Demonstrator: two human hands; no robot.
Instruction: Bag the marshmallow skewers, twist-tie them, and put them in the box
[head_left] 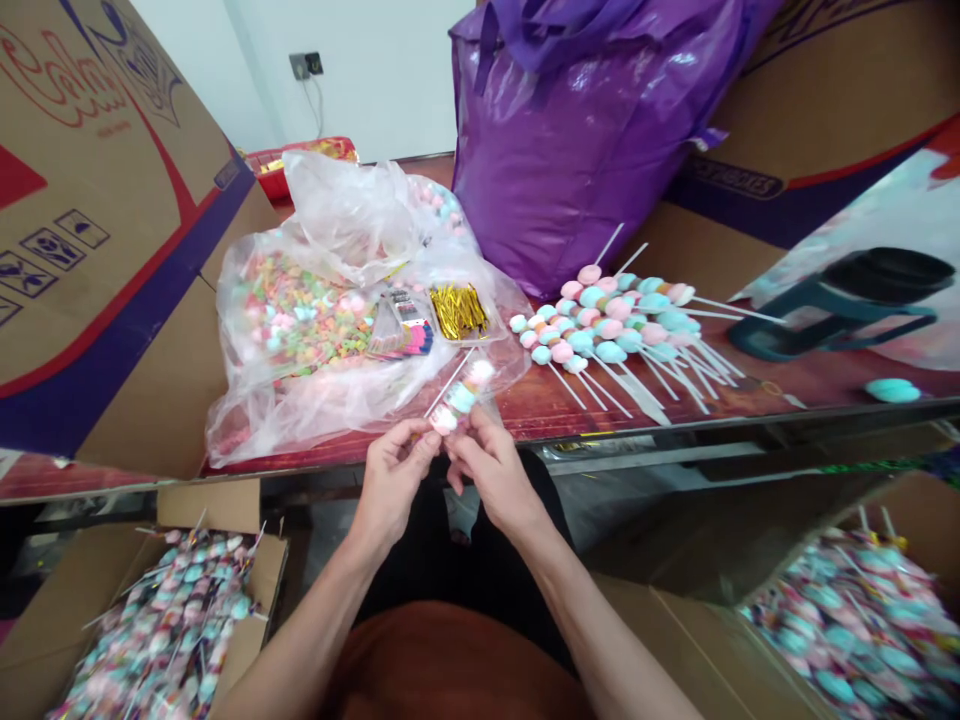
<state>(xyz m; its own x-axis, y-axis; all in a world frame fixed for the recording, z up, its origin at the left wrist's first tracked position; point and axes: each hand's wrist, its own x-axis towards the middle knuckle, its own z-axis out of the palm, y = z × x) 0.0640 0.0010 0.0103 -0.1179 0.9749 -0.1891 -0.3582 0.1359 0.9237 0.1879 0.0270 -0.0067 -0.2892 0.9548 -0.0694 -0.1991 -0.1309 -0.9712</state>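
Just in front of the table's near edge, my left hand [400,468] and my right hand [491,462] come together around the near end of a marshmallow skewer [463,396]. Its white, pink and blue marshmallows point up and away from me, and a shiny clear wrapper seems to cover them. Thumb and fingers of both hands are pinched; what exactly each fingertip grips there is partly hidden. A thin white stick [450,380] shows just left of the skewer. Beyond lie gold twist ties [459,312] and a small bag with pink and blue ends [405,328].
Marshmallow skewers [607,315] are piled on the right of the table [517,405]. A plastic sheet holds loose candies [300,310]. A purple bag [555,150], teal mug [780,310] and large carton [97,230] stand around. Boxes of skewers [169,610] flank my legs.
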